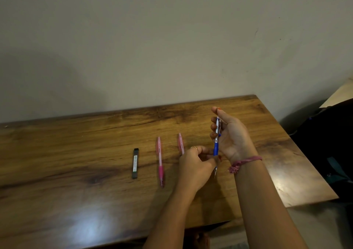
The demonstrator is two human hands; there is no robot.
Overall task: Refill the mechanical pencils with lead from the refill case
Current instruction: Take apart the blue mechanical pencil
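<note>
Both hands held the blue mechanical pencil [216, 143] upright above the counter [76, 172]: the right hand [231, 136] cradled its silver barrel in curled fingers with the thumb lifted clear, while the left hand [196, 163] pinched the lower end, just under the blue grip sleeve, its tip pointing down. Just left of that pencil, one pink mechanical pencil [180, 143] lay flat, partly hidden behind the left hand; a second pink mechanical pencil [160, 161] lay further left, and the dark refill case [135, 163] beyond that, well apart from the hands and apparently shut.

The step in hand looked like opening the blue pencil, with no lead out yet. Next, its cap end would probably need freeing, then one hand would have to reach left for the case. Thin leads snap easily, so a light touch would matter.
</note>
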